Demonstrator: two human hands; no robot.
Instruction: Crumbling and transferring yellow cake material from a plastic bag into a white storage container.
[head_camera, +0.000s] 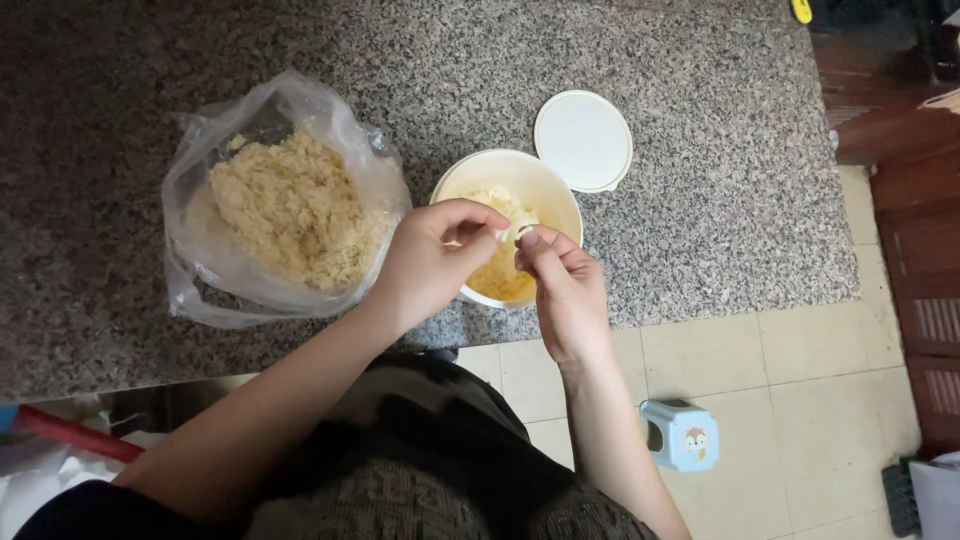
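A pale round tub (470, 172) with yellowish crumbly food inside stands near the front edge of a speckled granite counter (700, 150). Both hands meet over its opening. My left hand (430, 265) and my right hand (565, 285) together pinch a small pale piece (512, 232) between their fingertips, right above the tub. To the left lies an open clear plastic bag (200, 250) holding a heap of the same crumbly beige food (295, 210).
The tub's round white lid (583, 140) lies flat on the counter behind the tub. Below the counter edge is a tiled floor with a small light-blue stool (682, 435). A red handle (70, 435) shows at the lower left.
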